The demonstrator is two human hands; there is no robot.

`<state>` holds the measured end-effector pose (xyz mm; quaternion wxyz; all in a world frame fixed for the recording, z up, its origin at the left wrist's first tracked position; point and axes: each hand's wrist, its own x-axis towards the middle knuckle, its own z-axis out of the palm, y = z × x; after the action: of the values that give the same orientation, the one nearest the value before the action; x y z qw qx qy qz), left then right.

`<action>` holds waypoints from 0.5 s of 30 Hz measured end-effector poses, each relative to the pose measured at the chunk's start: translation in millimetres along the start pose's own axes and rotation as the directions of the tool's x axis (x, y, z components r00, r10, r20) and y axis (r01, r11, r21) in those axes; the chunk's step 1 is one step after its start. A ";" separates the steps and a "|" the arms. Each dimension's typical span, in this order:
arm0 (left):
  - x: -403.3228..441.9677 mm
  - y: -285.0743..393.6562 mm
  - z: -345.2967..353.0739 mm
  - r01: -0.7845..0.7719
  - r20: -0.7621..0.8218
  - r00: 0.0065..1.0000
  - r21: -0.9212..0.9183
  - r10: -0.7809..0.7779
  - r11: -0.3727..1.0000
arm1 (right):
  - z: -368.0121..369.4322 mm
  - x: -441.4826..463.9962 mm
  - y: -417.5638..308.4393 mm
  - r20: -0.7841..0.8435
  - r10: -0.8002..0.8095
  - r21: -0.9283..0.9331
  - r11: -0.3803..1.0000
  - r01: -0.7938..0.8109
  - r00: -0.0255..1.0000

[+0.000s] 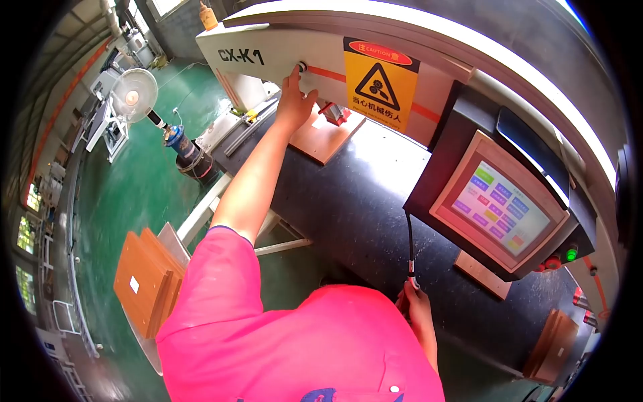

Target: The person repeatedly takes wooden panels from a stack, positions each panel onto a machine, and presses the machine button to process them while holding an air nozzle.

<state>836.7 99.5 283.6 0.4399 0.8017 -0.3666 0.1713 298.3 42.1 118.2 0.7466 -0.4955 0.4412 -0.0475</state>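
My left hand [295,104] reaches out to the machine's white front panel [234,50]. Its index finger touches a round black button [302,67], and the fingers are spread. Below it, a brown wooden board [321,137] lies under the machine, beside a red and silver part [333,114]. Close to my body, my right hand [416,309] is wrapped round a hand-held device [412,283] whose black cable runs up towards the control screen. The fingers largely cover the device, so its kind is unclear.
A control box with a lit touch screen [499,204] juts out at the right, with a green button [571,254] below. Brown boards [144,281] are stacked at the left; more boards [552,345] lie at the right. A fan [134,96] stands on the green floor.
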 end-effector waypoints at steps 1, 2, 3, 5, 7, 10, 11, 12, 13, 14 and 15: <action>1.0 0.1 1.3 0.013 0.015 1.000 0.005 -0.014 1.000 | -0.4 -0.8 0.2 -0.003 0.001 0.005 1.000 -0.001 1.000; 1.2 -0.1 1.6 0.029 0.030 0.999 0.011 -0.029 1.000 | -0.7 -2.1 0.5 -0.005 0.004 0.008 1.000 -0.004 1.000; 0.7 -0.4 1.7 0.046 0.043 0.998 0.018 -0.047 0.999 | -0.1 -3.3 -0.4 -0.006 0.010 0.022 1.000 -0.010 1.000; 0.6 -3.8 3.7 0.041 0.045 0.998 -0.010 -0.041 0.999 | 2.7 -4.6 -4.9 -0.007 0.021 0.044 0.999 -0.021 1.000; 1.0 -6.4 5.6 0.029 0.044 0.999 -0.034 -0.027 0.999 | 5.4 -2.8 -5.6 -0.019 0.052 0.058 0.997 -0.050 0.998; 0.0 -10.3 5.8 0.005 0.040 0.999 -0.062 -0.003 0.998 | 6.4 3.7 -1.0 -0.019 0.064 0.057 0.996 -0.063 0.998; -0.4 -11.5 5.5 0.002 0.041 0.999 -0.071 0.001 0.998 | 6.4 4.7 0.2 -0.017 0.063 0.053 0.997 -0.062 0.998; -0.6 -13.3 5.4 -0.002 0.041 0.999 -0.079 0.005 0.997 | 7.5 4.3 -0.9 -0.019 0.069 0.047 0.997 -0.068 0.997; -0.7 -16.1 5.7 -0.003 0.045 0.999 -0.091 0.007 0.996 | 10.1 4.2 -3.2 -0.021 0.075 0.040 0.996 -0.074 0.997; -0.4 -19.4 6.2 -0.004 0.049 0.999 -0.103 0.009 0.995 | 12.8 4.9 -5.9 -0.023 0.081 0.033 0.996 -0.080 0.996; 0.4 -22.5 6.8 -0.006 0.053 0.999 -0.115 0.012 0.993 | 15.6 7.2 -9.0 -0.014 0.099 0.005 0.995 -0.099 0.995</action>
<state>853.3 101.4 267.1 0.4744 0.7777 -0.3912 0.1306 317.0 44.7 122.7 0.7460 -0.4711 0.4705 -0.0148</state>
